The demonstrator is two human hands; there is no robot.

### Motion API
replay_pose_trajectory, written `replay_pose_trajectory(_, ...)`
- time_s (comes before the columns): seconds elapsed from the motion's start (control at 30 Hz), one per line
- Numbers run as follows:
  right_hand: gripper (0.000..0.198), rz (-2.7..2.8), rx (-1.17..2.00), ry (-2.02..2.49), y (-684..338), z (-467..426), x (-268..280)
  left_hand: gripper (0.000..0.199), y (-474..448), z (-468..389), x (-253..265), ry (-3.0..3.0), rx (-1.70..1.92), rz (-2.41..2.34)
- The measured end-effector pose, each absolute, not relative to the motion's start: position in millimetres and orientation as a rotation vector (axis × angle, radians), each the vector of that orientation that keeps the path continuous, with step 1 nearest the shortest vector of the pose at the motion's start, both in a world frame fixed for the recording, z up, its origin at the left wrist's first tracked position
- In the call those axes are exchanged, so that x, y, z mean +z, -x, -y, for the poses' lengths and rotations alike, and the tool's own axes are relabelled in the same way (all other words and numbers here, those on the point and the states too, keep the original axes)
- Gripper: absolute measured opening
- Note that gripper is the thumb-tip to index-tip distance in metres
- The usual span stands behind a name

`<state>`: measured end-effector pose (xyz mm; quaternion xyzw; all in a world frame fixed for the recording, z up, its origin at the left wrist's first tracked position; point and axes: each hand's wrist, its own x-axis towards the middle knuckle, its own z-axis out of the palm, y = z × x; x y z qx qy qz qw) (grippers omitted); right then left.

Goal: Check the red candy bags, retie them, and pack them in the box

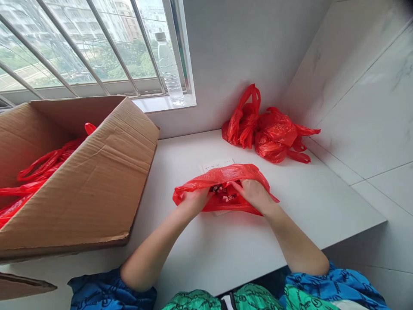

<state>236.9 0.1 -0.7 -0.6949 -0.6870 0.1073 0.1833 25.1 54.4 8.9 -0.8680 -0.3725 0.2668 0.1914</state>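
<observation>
Both hands, left hand (193, 199) and right hand (254, 193), have a closed grip on the mouth of a red plastic bag (226, 175), spreading it open; bag lies mid-table (322, 202), its dark contents exposed.

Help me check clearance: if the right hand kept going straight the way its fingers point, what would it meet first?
The right hand points left into the open red plastic bag, so it would probably meet the dark contents inside first, then the left hand. Depth is unclear.

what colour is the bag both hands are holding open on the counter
Red, translucent plastic bag, gripped by the left hand and right hand; head view.
</observation>
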Motion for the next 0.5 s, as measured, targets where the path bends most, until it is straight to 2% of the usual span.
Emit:
replay_pose_trajectory(0.07, 0.034, 2.021, 0.364, 1.803, -231.2, 2.1, 0.3, 0.039, -30.1, -55.7, 4.9, 2.645, 0.356, 1.365)
replay_pose_trajectory(0.13, 0.017, 2.127, 0.458, 1.616, -226.7, 4.5, 1.3, 0.037, -31.5, -56.1, 0.4, 2.796, 0.108, 1.472)
replay_pose_trajectory(0.2, 0.013, 2.197, 0.533, 1.562, -224.9, 6.8, 0.9, 0.036, -31.1, -55.8, -3.9, 2.943, -0.136, 1.576)
replay_pose_trajectory(0.4, 0.016, 2.179, 0.799, 1.569, -230.5, 14.4, 4.0, 0.035, -29.4, -51.4, 3.7, 2.912, -0.198, 1.799)
replay_pose_trajectory(0.5, 0.017, 2.086, 0.858, 1.493, -232.1, 16.6, 14.0, 0.044, -24.7, -49.1, 20.6, 2.974, -0.249, 1.98)
